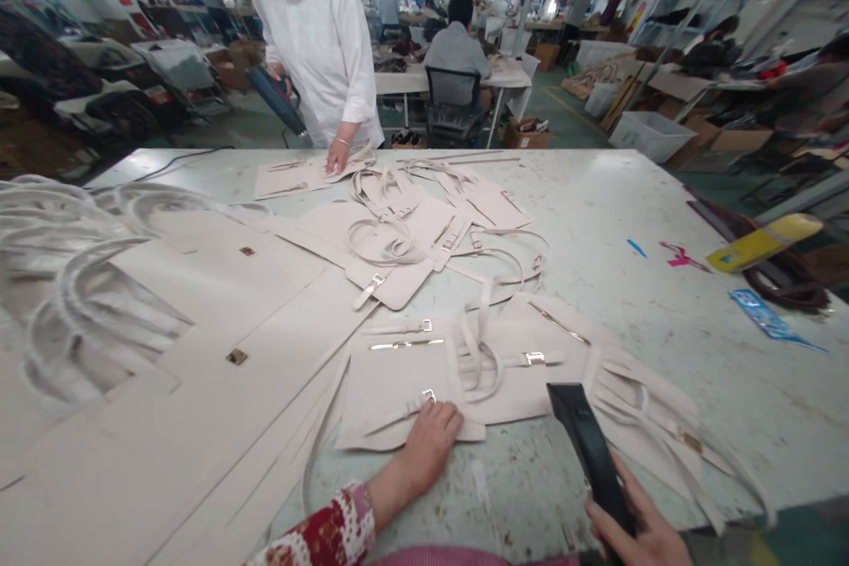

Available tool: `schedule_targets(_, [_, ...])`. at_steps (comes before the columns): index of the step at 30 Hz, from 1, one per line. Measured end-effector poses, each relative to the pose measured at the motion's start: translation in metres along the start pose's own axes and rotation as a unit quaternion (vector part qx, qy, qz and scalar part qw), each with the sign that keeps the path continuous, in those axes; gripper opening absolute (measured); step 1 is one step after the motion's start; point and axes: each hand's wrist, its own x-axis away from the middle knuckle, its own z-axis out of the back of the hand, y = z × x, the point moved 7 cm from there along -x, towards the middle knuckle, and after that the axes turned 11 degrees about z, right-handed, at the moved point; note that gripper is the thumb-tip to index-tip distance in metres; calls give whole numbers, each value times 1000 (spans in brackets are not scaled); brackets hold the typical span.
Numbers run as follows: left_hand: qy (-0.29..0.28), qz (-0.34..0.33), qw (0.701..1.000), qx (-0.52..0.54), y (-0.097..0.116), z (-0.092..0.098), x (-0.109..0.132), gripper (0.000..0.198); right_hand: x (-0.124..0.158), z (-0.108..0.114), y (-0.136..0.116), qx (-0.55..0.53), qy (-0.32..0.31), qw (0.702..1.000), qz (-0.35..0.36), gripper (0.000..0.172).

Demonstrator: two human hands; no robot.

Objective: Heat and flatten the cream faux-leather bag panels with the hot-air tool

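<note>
My left hand [430, 442] presses on the lower edge of a beige bag panel [391, 380], its fingers curled together beside a strap buckle. This panel carries a gold zip and two buckled straps. My right hand [640, 522] is wrapped around a black handheld tool [590, 442] with a wide, flat end, which points up and away from me. Just beyond that end lies a second beige panel [510, 389] with a buckle and loose straps. More beige pieces with long straps [656, 424] lie to the right of the tool.
Large stacked beige sheets [218, 309] and bundled straps [86, 283] cover the table's left. A co-worker in a white shirt [318, 44] stands opposite, one hand on a panel, the other holding a blue tool [275, 102]. A yellow object [762, 243] and dark straps [789, 283] lie right.
</note>
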Motion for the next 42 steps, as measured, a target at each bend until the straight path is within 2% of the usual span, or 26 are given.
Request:
schedule_targets(3, [60,18,998,29,-14,1,2,17,4,-22,2,-23,-72,997,-17,71])
schedule_targets(6, [116,-7,989,88,-19,2,7,19,12,-52,-12,-54,-169,984,6,65])
schedule_targets(10, [158,-38,977,141,-21,3,12,22,17,-94,-33,-82,-233,969,7,65])
schedule_targets(13, [161,-40,974,156,-22,2,12,22,14,-123,-43,-68,-275,959,-24,73])
schedule_targets(16, [145,4,978,152,-25,4,14,21,0,-135,-67,-49,-289,956,-11,74])
schedule_targets(19, [47,43,985,159,-24,9,9,10,-31,-129,-107,-41,-261,964,32,70])
schedule_targets(21, [-5,23,984,179,-24,26,-6,8,-64,-125,-137,-26,-245,968,54,69])
schedule_targets(22, [5,9,982,186,-28,41,-20,10,-84,-127,-151,-21,-243,968,66,69])
schedule_targets(23, [39,2,982,185,-38,60,-38,14,-105,-130,-164,-17,-242,967,78,68])
schedule_targets(26, [182,47,976,111,-90,116,-109,33,-168,-152,-187,-19,-239,966,93,66])
schedule_targets(28, [183,88,979,21,-130,130,-161,46,-204,-172,-190,-24,-239,967,89,64])
schedule_targets(30, [136,96,985,-54,-163,126,-201,55,-231,-190,-187,-33,-242,966,83,61])
schedule_targets(33, [106,66,985,-116,-188,108,-226,55,-255,-212,-182,-49,-250,964,80,60])
schedule_targets(38, [154,58,978,-129,-192,92,-224,47,-281,-245,-180,-79,-256,960,80,59])
schedule_targets(42, [146,68,981,-111,-190,100,-234,42,-307,-247,-188,-102,-189,973,89,64])
